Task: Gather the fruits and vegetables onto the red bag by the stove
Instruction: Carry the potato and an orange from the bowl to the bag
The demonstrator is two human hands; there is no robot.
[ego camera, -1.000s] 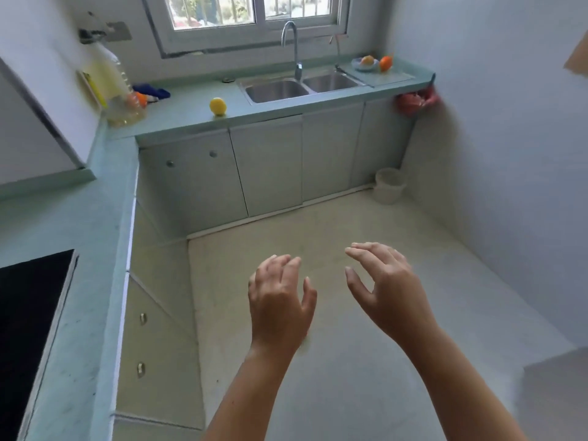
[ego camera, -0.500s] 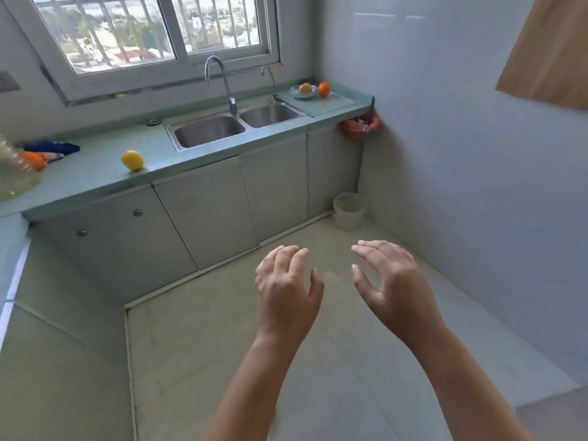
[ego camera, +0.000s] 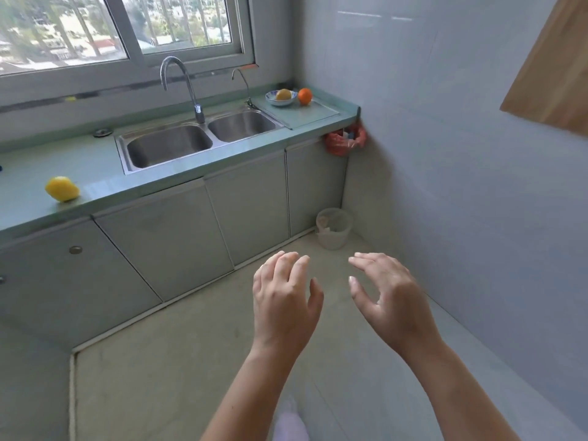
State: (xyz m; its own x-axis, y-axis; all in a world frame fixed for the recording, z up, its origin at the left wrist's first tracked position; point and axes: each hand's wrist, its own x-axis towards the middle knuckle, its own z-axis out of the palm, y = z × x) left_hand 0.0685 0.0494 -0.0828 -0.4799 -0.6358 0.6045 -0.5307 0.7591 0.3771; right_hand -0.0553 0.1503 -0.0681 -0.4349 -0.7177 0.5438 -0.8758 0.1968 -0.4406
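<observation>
A yellow lemon (ego camera: 62,188) lies on the green counter (ego camera: 95,167) left of the sink. At the counter's far right end an orange (ego camera: 304,96) stands beside a small bowl (ego camera: 281,99) holding a yellowish fruit (ego camera: 283,94). My left hand (ego camera: 284,300) and my right hand (ego camera: 389,297) hover side by side over the floor, fingers spread and loosely bent, holding nothing. Both are well short of the counter. The stove and the red bag beside it are out of view.
A double steel sink (ego camera: 197,138) with a tall tap (ego camera: 181,84) sits under the window. A red plastic bag (ego camera: 345,141) hangs at the counter's right end. A small pale bin (ego camera: 333,227) stands on the floor in the corner. A tiled wall runs along the right.
The view has swung right and moved nearer the sink counter; the stove and the left counter have left the frame. Both hands keep the same empty, spread pose.
</observation>
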